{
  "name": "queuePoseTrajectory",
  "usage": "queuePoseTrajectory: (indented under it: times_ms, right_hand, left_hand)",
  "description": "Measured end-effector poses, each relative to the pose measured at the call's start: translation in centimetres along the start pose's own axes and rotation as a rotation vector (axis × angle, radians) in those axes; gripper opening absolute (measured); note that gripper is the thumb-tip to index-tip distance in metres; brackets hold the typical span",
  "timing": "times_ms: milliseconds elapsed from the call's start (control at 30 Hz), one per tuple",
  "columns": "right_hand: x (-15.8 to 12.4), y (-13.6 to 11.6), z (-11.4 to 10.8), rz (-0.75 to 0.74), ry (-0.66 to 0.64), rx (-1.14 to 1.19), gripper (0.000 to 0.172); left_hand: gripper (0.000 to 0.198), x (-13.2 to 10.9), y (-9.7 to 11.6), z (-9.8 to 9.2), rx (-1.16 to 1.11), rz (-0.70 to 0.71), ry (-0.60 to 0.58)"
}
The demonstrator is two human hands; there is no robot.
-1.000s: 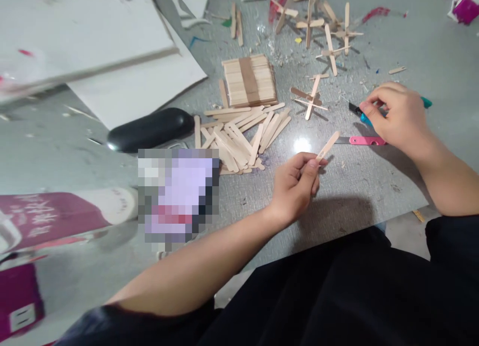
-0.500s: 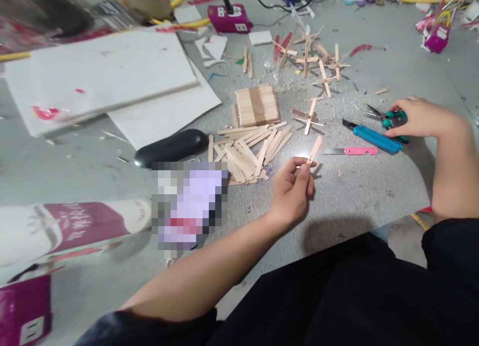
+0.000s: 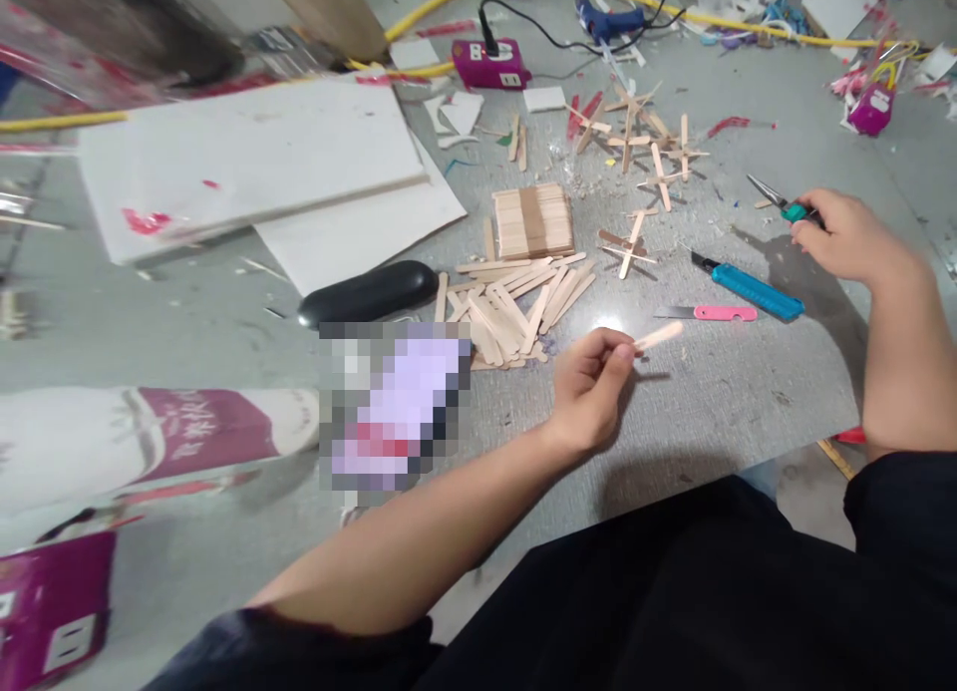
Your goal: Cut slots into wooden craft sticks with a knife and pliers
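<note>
Between the thumb and fingers of my left hand (image 3: 594, 387) is one wooden craft stick (image 3: 660, 335), its free end pointing right. My right hand (image 3: 848, 234) is closed round the green handles of pliers (image 3: 782, 200), lifted off the table with the jaws pointing up and left. Below them lie a blue utility knife (image 3: 759, 289) with its blade out and a pink folding knife (image 3: 722, 313). Left of these, a crossed-stick piece (image 3: 629, 245) rests on the table. Loose craft sticks (image 3: 515, 307) form a pile beside a banded bundle of sticks (image 3: 533, 220).
More crossed-stick pieces (image 3: 658, 177) lie farther back, near a blue glue gun (image 3: 609, 18) and a purple power socket (image 3: 489, 63). White boards (image 3: 261, 163), a black case (image 3: 370, 292) and a blurred-out phone (image 3: 408, 402) are on the left, with a white and purple package (image 3: 216, 427).
My right hand has picked up the pliers from beside the blue knife. In my left hand the craft stick has swung from upright to nearly level, and the view has shifted slightly.
</note>
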State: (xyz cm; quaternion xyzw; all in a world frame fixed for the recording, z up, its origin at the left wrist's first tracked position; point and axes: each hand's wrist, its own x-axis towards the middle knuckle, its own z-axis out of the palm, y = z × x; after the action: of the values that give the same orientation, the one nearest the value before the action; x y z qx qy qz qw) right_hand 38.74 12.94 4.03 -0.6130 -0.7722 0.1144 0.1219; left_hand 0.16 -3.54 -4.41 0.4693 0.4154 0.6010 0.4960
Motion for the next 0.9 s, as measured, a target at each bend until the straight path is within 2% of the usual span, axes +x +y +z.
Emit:
queuePoseTrajectory:
  times_ms: [100,200,367,633,900]
  right_hand:
    - [-0.9,-2.9,0.9,-0.011,0.002,0.047,0.036]
    - [-1.8,-5.9,2.8,-0.075,-0.038,0.118,0.047]
    - [-3.4,-9.2,4.8,-0.291,-0.237,0.193,0.039]
    - [-4.9,-11.1,4.9,-0.49,-0.301,0.312,0.027]
    - [-5.4,-11.9,5.4,-0.556,-0.368,0.433,0.022]
  left_hand:
    - [0.053,0.2,0.0,-0.4,0.017,0.016,-0.013]
    - [0.045,0.6,0.0,-0.7,0.032,0.034,0.005]
    - [0.032,0.7,-0.2,-1.0,0.051,0.079,0.021]
    - [0.039,1.5,-0.9,-1.6,0.015,0.074,0.04]
    - [0.041,1.3,-0.3,-1.3,-0.052,0.093,-0.007]
